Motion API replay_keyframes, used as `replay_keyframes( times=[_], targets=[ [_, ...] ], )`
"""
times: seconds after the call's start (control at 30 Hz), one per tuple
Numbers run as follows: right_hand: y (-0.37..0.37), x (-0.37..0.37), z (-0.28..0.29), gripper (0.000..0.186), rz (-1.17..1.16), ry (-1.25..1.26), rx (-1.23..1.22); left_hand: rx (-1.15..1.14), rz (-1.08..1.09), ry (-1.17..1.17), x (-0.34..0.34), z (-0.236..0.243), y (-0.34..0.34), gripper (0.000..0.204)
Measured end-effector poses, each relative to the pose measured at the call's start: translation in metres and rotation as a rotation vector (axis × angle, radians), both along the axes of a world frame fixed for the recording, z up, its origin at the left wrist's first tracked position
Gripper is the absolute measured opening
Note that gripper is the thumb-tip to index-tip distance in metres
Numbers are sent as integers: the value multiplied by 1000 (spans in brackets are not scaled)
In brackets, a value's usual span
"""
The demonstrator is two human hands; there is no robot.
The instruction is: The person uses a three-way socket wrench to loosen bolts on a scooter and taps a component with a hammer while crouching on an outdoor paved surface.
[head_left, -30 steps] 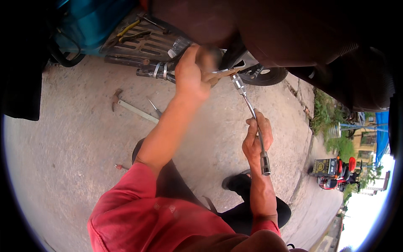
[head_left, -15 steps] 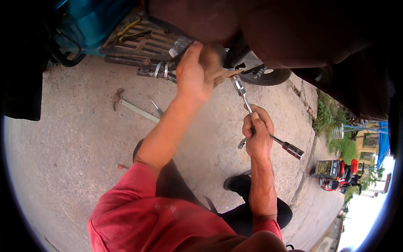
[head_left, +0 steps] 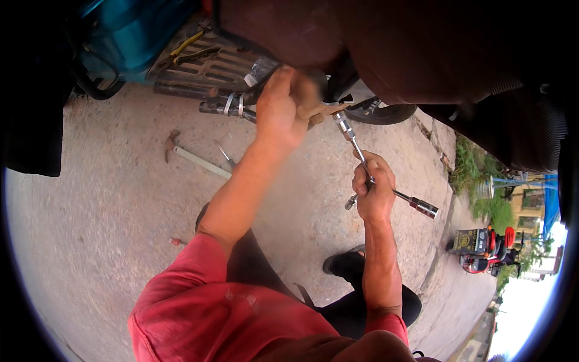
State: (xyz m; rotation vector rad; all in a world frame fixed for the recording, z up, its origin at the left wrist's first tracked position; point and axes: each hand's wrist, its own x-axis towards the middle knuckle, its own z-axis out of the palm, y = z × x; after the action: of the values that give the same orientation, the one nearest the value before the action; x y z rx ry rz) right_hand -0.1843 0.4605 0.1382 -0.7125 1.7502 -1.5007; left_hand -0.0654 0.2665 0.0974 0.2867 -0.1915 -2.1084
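Observation:
My left hand [head_left: 278, 111] is closed round a tan metal bracket [head_left: 329, 108] on the underside of a vehicle; a blur hides part of what its fingers touch. My right hand [head_left: 374, 187] grips a chrome multi-arm socket wrench [head_left: 357, 145] at its junction. The upper socket meets the bracket, and the other arms stick out either side of my fist. Beside the bracket are dark tubes with silver bands [head_left: 227, 104]. A hammer [head_left: 200, 161] and a slim pointed tool [head_left: 224, 154] lie on the concrete left of my left forearm.
Overhead is the vehicle's dark brown body [head_left: 422, 54], with a wheel [head_left: 392, 113] behind the bracket. Yellow-handled pliers [head_left: 190, 45] rest on the slotted footboard [head_left: 223, 60] by a teal panel [head_left: 129, 36]. Right: weeds [head_left: 467, 163] and a red scooter [head_left: 485, 250]. My legs are folded below.
Since a second ago the wrench has swung round, so one socket arm now points right and another left. My right hand has shifted slightly upward and right; my left hand stays at the bracket.

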Motion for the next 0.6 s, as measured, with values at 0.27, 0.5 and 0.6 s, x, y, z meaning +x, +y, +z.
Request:
replay_keyframes(
  times=[0.27,0.5,0.6],
  targets=[
    [-3,-14,-6,38,-14,-618,-74,-14,52,43,-7,-2,-4,21],
    [2,-14,-7,39,1,-610,-77,-3,-12,71,0,11,0,28],
    [-3,-16,-6,39,16,-602,-89,51,64,-55,11,18,0,30]
  ],
)
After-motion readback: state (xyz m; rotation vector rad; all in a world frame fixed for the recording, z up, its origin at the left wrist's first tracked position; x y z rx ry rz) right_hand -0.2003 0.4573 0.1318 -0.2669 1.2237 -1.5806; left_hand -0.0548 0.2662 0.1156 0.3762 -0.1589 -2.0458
